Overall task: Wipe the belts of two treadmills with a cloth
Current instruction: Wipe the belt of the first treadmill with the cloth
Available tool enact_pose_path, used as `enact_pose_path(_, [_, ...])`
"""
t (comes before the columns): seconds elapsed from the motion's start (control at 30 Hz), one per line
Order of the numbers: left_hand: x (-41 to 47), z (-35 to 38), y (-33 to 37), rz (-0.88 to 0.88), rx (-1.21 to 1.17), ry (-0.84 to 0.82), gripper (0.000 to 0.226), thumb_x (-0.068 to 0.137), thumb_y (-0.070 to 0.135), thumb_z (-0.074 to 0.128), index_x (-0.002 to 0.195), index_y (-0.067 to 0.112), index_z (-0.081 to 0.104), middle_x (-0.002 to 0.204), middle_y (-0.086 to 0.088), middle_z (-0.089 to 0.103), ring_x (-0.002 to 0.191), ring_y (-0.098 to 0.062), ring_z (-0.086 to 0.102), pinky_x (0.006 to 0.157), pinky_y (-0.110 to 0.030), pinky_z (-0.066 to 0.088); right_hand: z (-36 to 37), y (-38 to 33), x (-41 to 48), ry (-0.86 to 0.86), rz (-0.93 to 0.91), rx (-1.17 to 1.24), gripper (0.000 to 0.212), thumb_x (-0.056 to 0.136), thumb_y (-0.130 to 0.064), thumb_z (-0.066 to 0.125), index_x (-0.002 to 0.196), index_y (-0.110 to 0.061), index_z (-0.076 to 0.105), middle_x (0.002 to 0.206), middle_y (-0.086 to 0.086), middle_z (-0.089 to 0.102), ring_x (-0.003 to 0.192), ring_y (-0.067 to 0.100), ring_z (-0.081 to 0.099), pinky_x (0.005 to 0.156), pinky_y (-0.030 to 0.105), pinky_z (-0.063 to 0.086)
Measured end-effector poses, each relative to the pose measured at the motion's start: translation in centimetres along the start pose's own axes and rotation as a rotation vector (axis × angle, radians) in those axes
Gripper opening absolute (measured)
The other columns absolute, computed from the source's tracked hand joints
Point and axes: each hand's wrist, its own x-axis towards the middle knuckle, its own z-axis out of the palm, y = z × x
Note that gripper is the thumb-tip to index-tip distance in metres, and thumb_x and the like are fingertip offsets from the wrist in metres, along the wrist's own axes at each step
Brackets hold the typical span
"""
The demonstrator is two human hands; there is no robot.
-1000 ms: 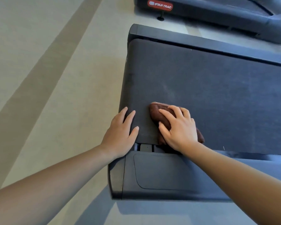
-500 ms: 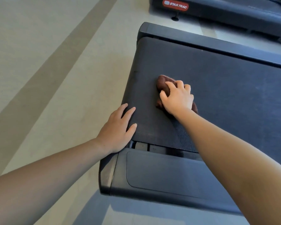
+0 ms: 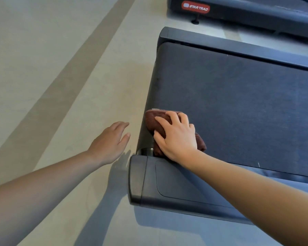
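Note:
A dark grey treadmill belt (image 3: 238,107) fills the right half of the view. My right hand (image 3: 176,137) presses a bunched brown cloth (image 3: 152,119) onto the belt's near left corner, by the rear roller (image 3: 146,151). Much of the cloth is hidden under the hand. My left hand (image 3: 110,141) hovers over the floor just left of the treadmill, fingers apart, holding nothing and touching nothing. A second treadmill (image 3: 256,13) with a red STAR TRAC label (image 3: 196,7) lies at the top right.
The treadmill's black end cover (image 3: 176,185) sits below the belt, and its far side rail (image 3: 229,44) runs along the top. Pale floor (image 3: 43,59) with a darker diagonal stripe (image 3: 64,82) spreads to the left.
My right hand has pulled the cloth back from mid-belt to the near left corner. My left hand has lifted off the belt edge and moved left over the floor.

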Motion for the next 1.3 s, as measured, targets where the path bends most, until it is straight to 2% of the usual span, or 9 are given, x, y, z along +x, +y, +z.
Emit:
enact_pose_path(0.3, [1.9, -0.5, -0.7, -0.045, -0.039, 0.039, 0.048, 0.099, 0.037, 0.03, 0.144, 0.019, 0.031, 0.15, 0.002, 0.031, 0.137, -0.014, 0.03, 0.107, -0.026, 0.024, 1.0, -1.9, 7.4, 0.059, 0.016, -0.111, 0.043, 0.091, -0.046, 0.041, 0.125, -0.023, 0.052, 0.136, 0.006, 0.041, 0.123, 0.034, 0.031, 0.093, 0.053, 0.034])
enact_pose_path(0.5, [4.3, 0.3, 0.4, -0.044, -0.171, 0.074, 0.047, 0.099, 0.037, 0.03, 0.144, 0.021, 0.031, 0.15, 0.004, 0.03, 0.136, -0.012, 0.029, 0.107, -0.023, 0.022, 0.6, 1.4, 18.0, 0.003, 0.136, -0.174, 0.045, 0.091, -0.047, 0.041, 0.128, -0.024, 0.05, 0.137, 0.008, 0.038, 0.123, 0.034, 0.032, 0.093, 0.053, 0.033])
enact_pose_path(0.6, [4.4, 0.7, 0.9, -0.027, -0.218, 0.078, 0.046, 0.099, 0.035, 0.031, 0.143, 0.02, 0.032, 0.149, 0.004, 0.032, 0.135, -0.011, 0.03, 0.105, -0.021, 0.021, 0.5, 2.7, 19.9, -0.021, 0.143, -0.142, 0.046, 0.092, -0.047, 0.04, 0.132, -0.026, 0.047, 0.14, 0.007, 0.036, 0.126, 0.034, 0.03, 0.095, 0.055, 0.034])
enact_pose_path(0.73, [4.2, 0.7, 2.0, 0.031, -0.212, 0.091, 0.046, 0.099, 0.033, 0.034, 0.142, 0.019, 0.034, 0.148, 0.004, 0.033, 0.135, -0.009, 0.029, 0.105, -0.018, 0.018, 0.6, 4.0, 14.8, 0.037, 0.098, -0.041, 0.045, 0.09, -0.051, 0.038, 0.129, -0.031, 0.049, 0.138, 0.002, 0.04, 0.126, 0.031, 0.031, 0.09, 0.053, 0.037])
enact_pose_path(0.87, [3.7, 0.6, 4.0, 0.146, -0.11, 0.064, 0.047, 0.097, 0.035, 0.036, 0.142, 0.021, 0.034, 0.15, 0.007, 0.029, 0.137, -0.009, 0.026, 0.109, -0.025, 0.024, -0.2, 6.7, 5.6, 0.113, 0.065, -0.001, 0.046, 0.086, -0.057, 0.038, 0.125, -0.035, 0.051, 0.136, -0.003, 0.043, 0.125, 0.027, 0.032, 0.086, 0.05, 0.04])
enact_pose_path(1.0, [2.8, 1.3, 6.8, 0.254, -0.008, 0.031, 0.049, 0.096, 0.036, 0.04, 0.143, 0.022, 0.035, 0.152, 0.007, 0.027, 0.139, -0.012, 0.021, 0.111, -0.028, 0.021, -1.3, 9.2, -1.2, 0.125, 0.095, -0.037, 0.051, 0.082, -0.059, 0.038, 0.123, -0.033, 0.053, 0.135, -0.001, 0.046, 0.123, 0.028, 0.035, 0.08, 0.046, 0.042])
enact_pose_path(1.07, [2.6, 2.0, 8.3, 0.296, 0.059, 0.019, 0.05, 0.095, 0.036, 0.041, 0.142, 0.021, 0.036, 0.152, 0.004, 0.028, 0.141, -0.016, 0.018, 0.113, -0.034, 0.022, -1.8, 10.7, -4.0, 0.15, 0.073, -0.043, 0.05, 0.082, -0.057, 0.04, 0.122, -0.032, 0.056, 0.133, -0.001, 0.049, 0.121, 0.029, 0.039, 0.077, 0.045, 0.043])
enact_pose_path(1.17, [2.5, 3.4, 10.2, 0.283, 0.185, -0.019, 0.052, 0.095, 0.042, 0.038, 0.143, 0.027, 0.031, 0.154, 0.008, 0.02, 0.143, -0.015, 0.008, 0.111, -0.053, 0.022, -2.7, 13.8, -6.7, 0.159, 0.065, -0.042, 0.048, 0.083, -0.053, 0.045, 0.122, -0.029, 0.059, 0.13, 0.0, 0.052, 0.119, 0.031, 0.043, 0.076, 0.045, 0.048])
enact_pose_path(1.3, [2.5, 4.7, 10.9, 0.244, 0.235, -0.013, 0.053, 0.092, 0.046, 0.037, 0.143, 0.033, 0.027, 0.154, 0.009, 0.015, 0.143, -0.018, 0.003, 0.106, -0.064, 0.02, -4.2, 18.3, -7.3, 0.167, 0.239, -0.034, 0.042, 0.085, -0.044, 0.056, 0.122, -0.026, 0.061, 0.129, 0.002, 0.053, 0.121, 0.034, 0.04, 0.081, 0.05, 0.049])
